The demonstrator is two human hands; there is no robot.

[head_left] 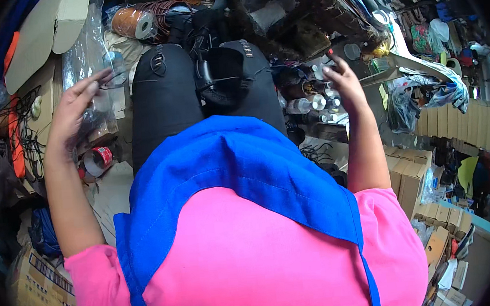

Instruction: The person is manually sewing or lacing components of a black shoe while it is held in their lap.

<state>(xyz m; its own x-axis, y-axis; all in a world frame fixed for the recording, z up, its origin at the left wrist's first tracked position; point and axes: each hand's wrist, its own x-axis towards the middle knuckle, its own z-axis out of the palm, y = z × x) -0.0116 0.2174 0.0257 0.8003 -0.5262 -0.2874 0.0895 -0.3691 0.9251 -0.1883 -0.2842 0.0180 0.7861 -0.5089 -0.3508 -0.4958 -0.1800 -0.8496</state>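
A black shoe [221, 79] rests between my thighs, its opening dark. Black cord ends lie on both my trousered knees, beside the shoe. My left hand [78, 106] is raised to the left of the knees, thumb and fingers pinched on a thin dark cord [115, 83] that runs toward the left knee. Out to the right, my right hand [344, 83] is also raised, with its fingers closed together and blurred. Something dark with a red tip [330, 51] shows at those fingertips; what it is I cannot make out.
An orange spool of cord [133, 24] lies beyond my left knee. Clear plastic bottles [305, 104] cluster near the right hand. A bottle with a red label [99, 160] lies by the left forearm. Cardboard boxes [404, 174] stand at the right.
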